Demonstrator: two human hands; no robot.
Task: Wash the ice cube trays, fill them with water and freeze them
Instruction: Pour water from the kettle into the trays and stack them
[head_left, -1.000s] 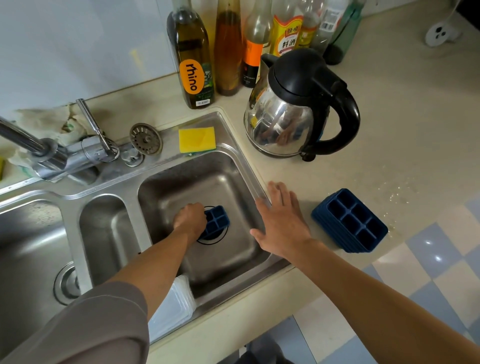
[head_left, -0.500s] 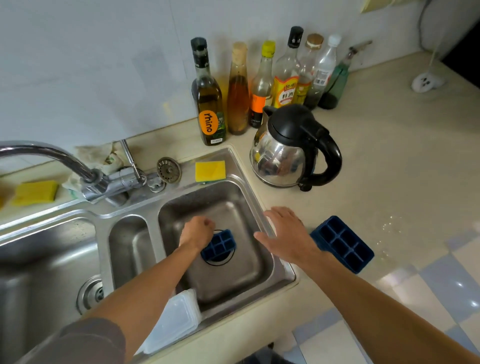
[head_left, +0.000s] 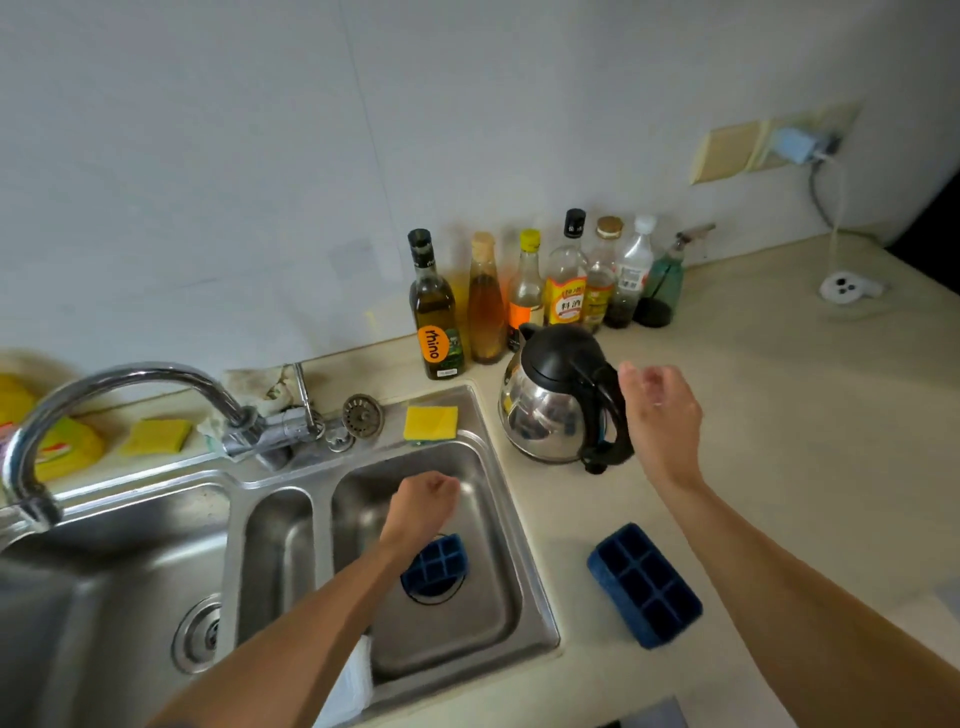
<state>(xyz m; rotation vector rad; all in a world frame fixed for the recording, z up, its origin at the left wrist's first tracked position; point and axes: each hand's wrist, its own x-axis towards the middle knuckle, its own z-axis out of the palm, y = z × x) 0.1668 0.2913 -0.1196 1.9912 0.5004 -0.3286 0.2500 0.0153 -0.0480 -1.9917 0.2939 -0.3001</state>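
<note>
A dark blue ice cube tray (head_left: 437, 565) lies over the drain in the right basin of the steel sink (head_left: 511, 525). My left hand (head_left: 421, 501) hovers just behind it with its fingers curled and holds nothing; my forearm hides the tray's left end. A stack of the same blue ice cube trays (head_left: 644, 584) rests on the counter to the right of the sink. My right hand (head_left: 658, 415) is raised above the counter beside the kettle's handle, fingers relaxed, holding nothing.
A steel kettle (head_left: 553, 413) stands behind the sink's right corner, with several bottles (head_left: 524, 296) along the wall. A yellow sponge (head_left: 431, 422) and a strainer (head_left: 363, 414) sit on the sink's back ledge. The faucet (head_left: 130, 379) arches over the left basin. A white container (head_left: 349, 686) leans at the front rim.
My left hand has let go of the tray in the basin and lifted back from it. My right hand rose off the counter toward the kettle. The camera tilted upward.
</note>
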